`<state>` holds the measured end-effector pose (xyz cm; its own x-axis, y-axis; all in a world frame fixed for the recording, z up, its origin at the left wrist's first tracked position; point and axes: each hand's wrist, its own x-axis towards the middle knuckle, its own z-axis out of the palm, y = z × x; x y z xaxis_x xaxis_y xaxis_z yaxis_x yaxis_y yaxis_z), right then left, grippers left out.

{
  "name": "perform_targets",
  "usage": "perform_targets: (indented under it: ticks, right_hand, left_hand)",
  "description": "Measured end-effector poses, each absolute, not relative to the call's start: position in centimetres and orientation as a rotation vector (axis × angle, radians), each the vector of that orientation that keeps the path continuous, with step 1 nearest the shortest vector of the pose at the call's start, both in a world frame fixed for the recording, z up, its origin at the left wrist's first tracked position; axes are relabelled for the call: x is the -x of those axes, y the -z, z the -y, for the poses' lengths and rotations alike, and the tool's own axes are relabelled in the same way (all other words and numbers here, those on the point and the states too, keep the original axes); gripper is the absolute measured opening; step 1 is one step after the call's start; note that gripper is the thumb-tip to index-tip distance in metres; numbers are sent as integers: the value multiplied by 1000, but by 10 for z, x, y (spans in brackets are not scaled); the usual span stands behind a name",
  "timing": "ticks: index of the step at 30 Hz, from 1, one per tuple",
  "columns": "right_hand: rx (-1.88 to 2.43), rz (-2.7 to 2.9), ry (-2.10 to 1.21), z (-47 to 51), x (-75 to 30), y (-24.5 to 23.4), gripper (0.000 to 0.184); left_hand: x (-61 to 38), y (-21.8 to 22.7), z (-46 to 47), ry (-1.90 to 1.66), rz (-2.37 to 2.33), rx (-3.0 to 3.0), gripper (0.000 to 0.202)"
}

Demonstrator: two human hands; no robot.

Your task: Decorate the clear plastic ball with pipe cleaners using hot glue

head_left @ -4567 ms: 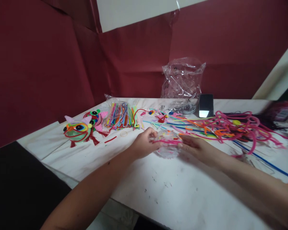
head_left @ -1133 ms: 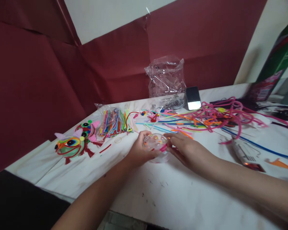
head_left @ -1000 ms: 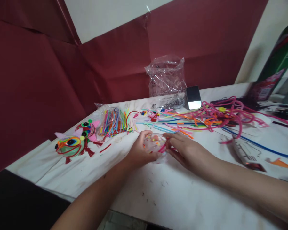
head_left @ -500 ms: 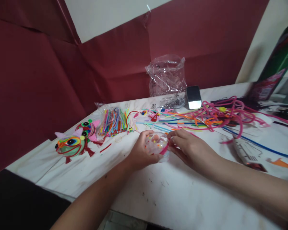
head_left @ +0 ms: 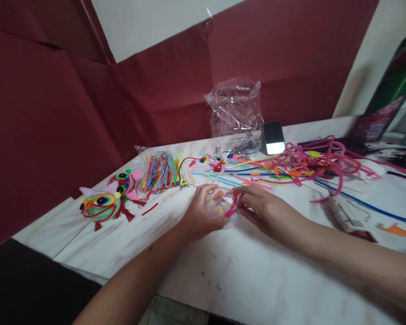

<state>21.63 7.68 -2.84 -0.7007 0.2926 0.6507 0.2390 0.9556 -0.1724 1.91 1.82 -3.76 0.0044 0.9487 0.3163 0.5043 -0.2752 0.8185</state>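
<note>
Clear ball (head_left: 219,203) turned in fingers (head_left: 249,191); bag lettering (head_left: 217,149) unclear.

"What are you holding?"

"My left hand (head_left: 200,210) wraps a clear, round plastic ball (head_left: 219,202) with coloured specks, and my right hand (head_left: 265,208) pinches the bright pink strip (head_left: 232,208) at its side."

"And beyond it?"

"On the white marbled counter (head_left: 257,280), a bundle of multicoloured fuzzy sticks (head_left: 162,172) lies left of a tangle of hot-pink fuzzy stems (head_left: 320,164)."

"Anything on your left?"

"A round green figure (head_left: 103,207) with lilac ears and red tassels, just beside a red-and-green one (head_left: 126,181)."
</note>
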Motion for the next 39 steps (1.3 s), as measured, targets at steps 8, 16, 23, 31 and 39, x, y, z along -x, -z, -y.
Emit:
perform_targets:
  ticks: [8,16,23,31,39]
  right_hand:
    - [391,2394,-104,-76,-216,29,16]
    - [377,2363,-92,-73,-213,33,16]
    - [332,2336,-39,-71,-212,34,15]
    - [331,2361,-71,-77,-214,33,16]
    - [360,2344,-81,-76,-213,36,15]
  left_hand:
    - [-16,38,-20,-1195,-1446,-1918,69]
    - [-17,32,-19,-1139,-1427,-1900,68]
    - [-17,27,-17,-1101,-1520,-1986,64]
    - [-10,31,-21,-1107,-1443,-2174,64]
    - [-8,27,-23,-1069,-1352,-2189,62]
